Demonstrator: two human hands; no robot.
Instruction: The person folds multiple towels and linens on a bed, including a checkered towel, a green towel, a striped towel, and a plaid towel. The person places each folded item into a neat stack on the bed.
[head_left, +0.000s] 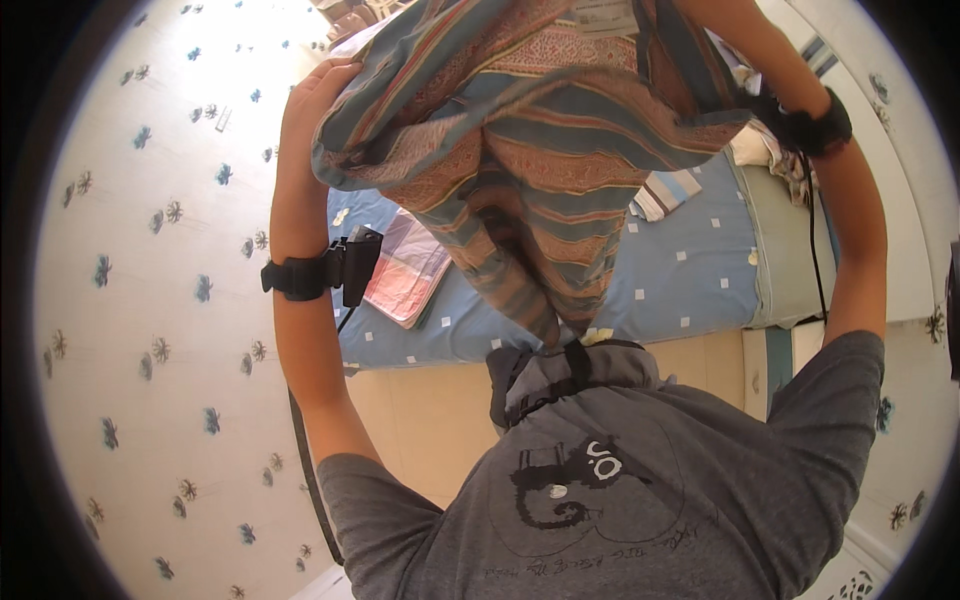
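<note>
My left hand (324, 81) is raised at the upper left, its fingers closed on the edge of a large striped cloth (570, 142). The cloth has blue-grey, red and brown patterned bands. It hangs in loose folds, and its lower end tapers to a point near my waist. A white label (606, 18) with writing is on its upper part. My right arm reaches up past the top edge of the picture, so my right hand is out of view. The cloth's upper right side hangs next to that forearm.
Before me is a bed with a blue sheet (660, 277) bearing white squares. A folded pink and purple cloth (405, 274) lies on its left part, a folded striped cloth (667, 196) farther right. Grey-green bedding (784, 247) covers the right end. A patterned wall (172, 300) stands close at left.
</note>
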